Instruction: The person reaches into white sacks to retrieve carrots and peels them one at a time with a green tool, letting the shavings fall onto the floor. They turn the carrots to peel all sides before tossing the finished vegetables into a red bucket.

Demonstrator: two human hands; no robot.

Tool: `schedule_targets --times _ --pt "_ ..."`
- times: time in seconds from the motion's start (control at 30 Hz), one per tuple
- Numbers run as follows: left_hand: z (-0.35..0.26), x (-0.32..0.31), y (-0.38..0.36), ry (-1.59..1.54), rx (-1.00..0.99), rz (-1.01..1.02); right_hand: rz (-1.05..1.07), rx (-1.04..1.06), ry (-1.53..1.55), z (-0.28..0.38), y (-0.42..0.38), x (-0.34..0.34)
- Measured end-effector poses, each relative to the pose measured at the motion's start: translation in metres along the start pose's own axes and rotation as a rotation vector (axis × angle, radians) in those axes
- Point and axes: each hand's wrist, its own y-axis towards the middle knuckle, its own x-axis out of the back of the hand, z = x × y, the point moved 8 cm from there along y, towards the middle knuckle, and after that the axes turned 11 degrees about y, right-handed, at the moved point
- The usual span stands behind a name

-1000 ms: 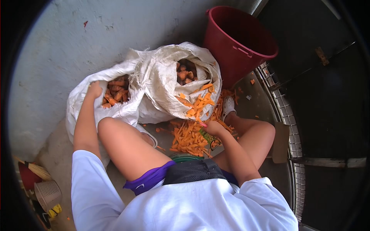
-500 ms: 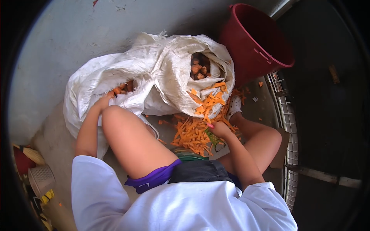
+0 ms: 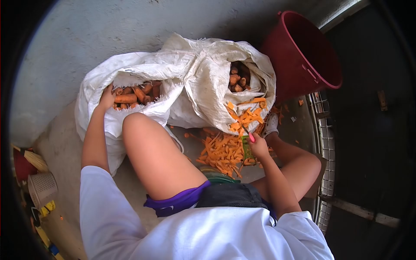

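My left hand [image 3: 106, 98] is at the left rim of a white woven sack [image 3: 97, 78], its fingers curled at the rim and partly hidden. Several unpeeled-looking carrots [image 3: 126, 99] show inside the opening beside it. In my right hand [image 3: 259, 147] is a peeler [image 3: 251, 137] with a pink handle and a thin dark blade pointing up and left. Just beyond the blade, orange carrot peelings [image 3: 247, 118] hang over the front of a second white sack [image 3: 208, 86]. More peelings [image 3: 221, 151] lie heaped on the floor, next to a green packet [image 3: 248, 151].
Darker carrots [image 3: 236, 80] fill the second sack's opening. A tall red bucket [image 3: 288, 56] leans behind it at the right, near a wire grid [image 3: 326, 151]. My knees flank the peelings. A perforated basket [image 3: 42, 190] is at the far left.
My left hand has drawn back from the carrots to the sack's rim, and the opening shows more carrots. My right hand has turned, so the peeler's blade now shows. The view has shifted slightly.
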Motion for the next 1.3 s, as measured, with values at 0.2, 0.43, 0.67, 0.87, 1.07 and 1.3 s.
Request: schedule_targets --times 0.2,0.43,0.67,0.87,1.07,1.3 --pt "0.044 -0.014 0.022 -0.072 0.086 -0.114 -0.013 0.017 0.014 -0.004 -0.008 0.007" --pt "0.003 -0.025 -0.008 0.04 0.055 0.126 0.002 0.023 -0.004 0.007 -0.01 0.006" --pt "-0.034 -0.062 -0.011 0.519 0.021 0.37 0.033 0.003 -0.06 0.005 -0.014 -0.002" --pt "-0.038 -0.085 0.007 0.653 -0.19 0.178 0.05 0.042 -0.061 0.001 -0.008 -0.015" --pt "-0.056 -0.117 0.018 0.804 -0.283 0.317 0.161 -0.025 -0.155 0.002 -0.008 -0.03" --pt "-0.058 -0.115 0.018 0.927 -0.248 0.275 0.112 -0.013 -0.12 0.001 -0.004 -0.025"
